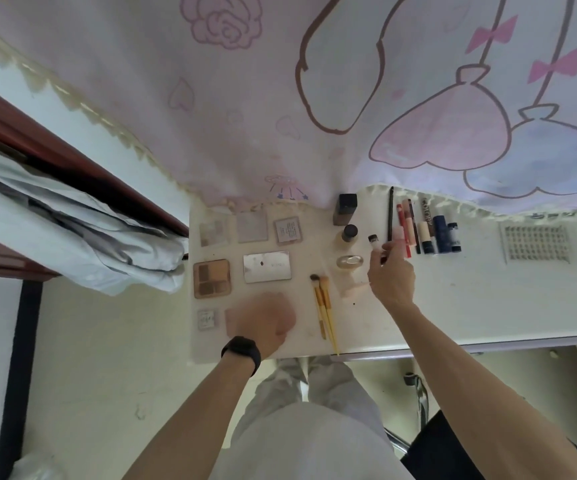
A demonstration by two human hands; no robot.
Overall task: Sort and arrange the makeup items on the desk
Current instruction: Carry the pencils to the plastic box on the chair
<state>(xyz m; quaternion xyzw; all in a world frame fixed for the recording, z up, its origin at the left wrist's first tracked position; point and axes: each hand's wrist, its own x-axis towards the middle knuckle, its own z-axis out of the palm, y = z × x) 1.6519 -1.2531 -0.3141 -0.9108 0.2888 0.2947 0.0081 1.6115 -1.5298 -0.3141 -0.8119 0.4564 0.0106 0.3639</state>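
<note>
While the right hand (pixel 391 276) pinches a small vial (pixel 373 241) between thumb and fingertips, black cap pointing toward twelve o'clock, the left hand (pixel 267 323) is only a blur at about eight o'clock from it, low over the near left of the desk (pixel 488 299). Whether its fingers are spread or curled I cannot tell. The vial is held just above the desktop, with a round bottle (pixel 349 233) at its nine o'clock, a gold oval compact (pixel 349 261) at its eight o'clock, and the row of lipsticks and tubes (pixel 425 232) at its three o'clock. A dark stub shows under the fingers, and I cannot tell what it is. The vial looks very light and rigid, with a smooth clear body that is probably slick and may crack if dropped. A pinch on the body just below the cap seems safest, since that keeps it upright. Its narrow base would likely tip easily, so it should be set down gently, clear of its neighbours. Two brushes (pixel 323 306) lie at eight o'clock from the right hand, and palettes (pixel 211 278) are well apart at nine o'clock.
</note>
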